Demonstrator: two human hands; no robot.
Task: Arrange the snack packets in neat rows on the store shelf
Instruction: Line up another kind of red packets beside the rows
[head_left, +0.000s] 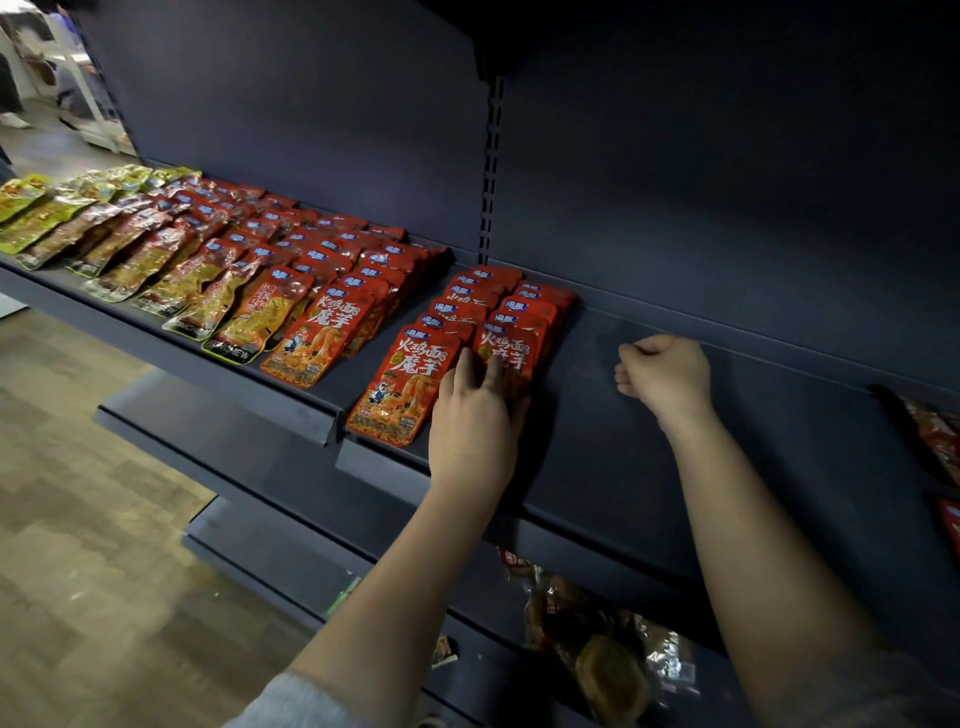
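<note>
My grey sleeve (291, 699) sits closest, at seven o'clock, with clear-wrapped packs (597, 644) on the lower shelf (363, 530) at five o'clock. My left hand (475, 415) lies near the middle, its fingers (493, 371) spread flat on the front packet of the right-hand red row (519, 322), just beside the left-hand red row (410, 379). My right hand (665, 371), at three o'clock, rests on the bare store shelf (623, 441), fingers curled into a fist, gripping nothing. Toward ten o'clock, many overlapping rows of red, brown and green snack packets (218, 260) run along the shelf.
</note>
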